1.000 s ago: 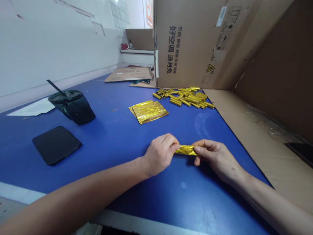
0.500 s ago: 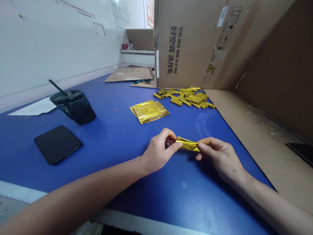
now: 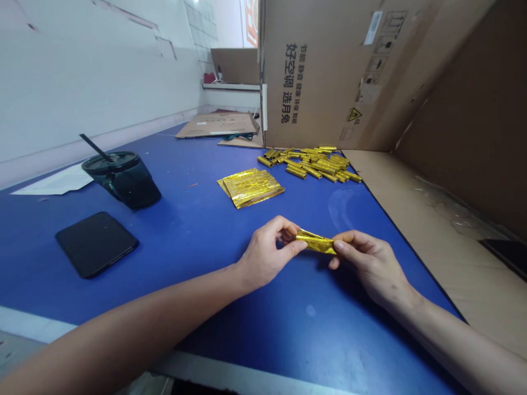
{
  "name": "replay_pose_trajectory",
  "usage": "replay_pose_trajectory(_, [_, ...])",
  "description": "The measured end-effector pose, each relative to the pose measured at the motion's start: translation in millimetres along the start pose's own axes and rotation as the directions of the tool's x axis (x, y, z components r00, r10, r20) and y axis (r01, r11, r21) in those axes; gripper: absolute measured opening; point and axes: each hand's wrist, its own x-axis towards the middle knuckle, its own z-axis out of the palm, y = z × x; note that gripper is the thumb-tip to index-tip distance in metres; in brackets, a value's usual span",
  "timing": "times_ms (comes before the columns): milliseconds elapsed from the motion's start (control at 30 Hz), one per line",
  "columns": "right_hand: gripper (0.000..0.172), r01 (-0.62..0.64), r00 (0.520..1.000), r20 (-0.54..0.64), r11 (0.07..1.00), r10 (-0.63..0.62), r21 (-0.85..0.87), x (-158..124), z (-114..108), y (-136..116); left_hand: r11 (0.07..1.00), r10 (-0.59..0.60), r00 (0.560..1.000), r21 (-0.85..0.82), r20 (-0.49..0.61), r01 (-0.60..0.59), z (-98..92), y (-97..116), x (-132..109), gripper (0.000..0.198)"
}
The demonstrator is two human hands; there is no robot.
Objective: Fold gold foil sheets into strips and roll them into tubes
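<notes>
Gold foil strip (image 3: 316, 243), apparently mid-fold

The strip spans the gap between two pinching hands, over the blue table (image 3: 206, 340) and closer to its right edge than its left. The left hand (image 3: 265, 253) nips one end between thumb and fingers, where the layers gape apart; the right hand (image 3: 368, 257) pinches the other end flat. I'd call this a folding step, and the next move calls for lining up those loose layers and pressing evenly along them. Farther in lies a stack of flat gold sheets (image 3: 253, 188). Beyond it, gold rolls (image 3: 325, 164) heap at the far right corner, by a cardboard box (image 3: 329, 77). Toward the left edge stands a dark cup (image 3: 134, 184).
</notes>
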Motion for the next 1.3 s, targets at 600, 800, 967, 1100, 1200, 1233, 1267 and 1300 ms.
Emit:
replay_pose_trajectory(600, [0.023,0.027,0.999,0.05,0.99,-0.02,-0.137,-3.7,4.7,-7.1,0.993,-0.097,0.995,0.062,-0.016,0.098,0.3,4.7,-2.6,0.017])
replay_pose_trajectory(800, [0.021,0.052,0.997,0.062,0.991,-0.045,-0.12,-5.8,5.5,-4.9,0.983,-0.172,0.985,-0.077,-0.032,0.169,1.9,2.7,-1.1,0.009])
replay_pose_trajectory(967, [0.022,0.062,0.996,0.069,0.988,-0.053,-0.145,-6.6,5.8,-4.1,0.987,-0.15,0.989,-0.051,-0.013,0.149,1.2,0.6,-1.0,0.015])
replay_pose_trajectory(1100, [0.023,0.087,0.996,0.03,0.982,-0.083,-0.169,-6.1,5.5,-3.2,0.999,-0.047,0.998,0.021,-0.047,0.048,-0.4,1.7,-0.2,0.016])
replay_pose_trajectory(1200, [0.021,0.132,0.991,-0.002,0.966,-0.136,-0.221,-6.0,5.2,-1.7,0.995,-0.041,0.999,0.089,-0.02,0.043,-1.6,2.8,1.0,0.019])
replay_pose_trajectory(1233, [0.02,0.148,0.988,-0.005,0.959,-0.154,-0.241,-6.1,5.0,-1.3,0.993,-0.042,0.999,0.111,0.001,0.042,-2.0,3.1,1.3,0.019])
replay_pose_trajectory(1267, [0.019,0.162,0.986,-0.002,0.952,-0.168,-0.26,-6.3,4.8,-0.8,0.991,-0.04,0.999,0.131,0.027,0.036,-2.3,3.4,1.5,0.017])
replay_pose_trajectory(1300, [0.019,0.172,0.984,0.003,0.946,-0.178,-0.276,-6.5,4.6,-0.5,0.989,-0.033,0.998,0.143,0.053,0.025,-2.5,3.6,1.6,0.014])
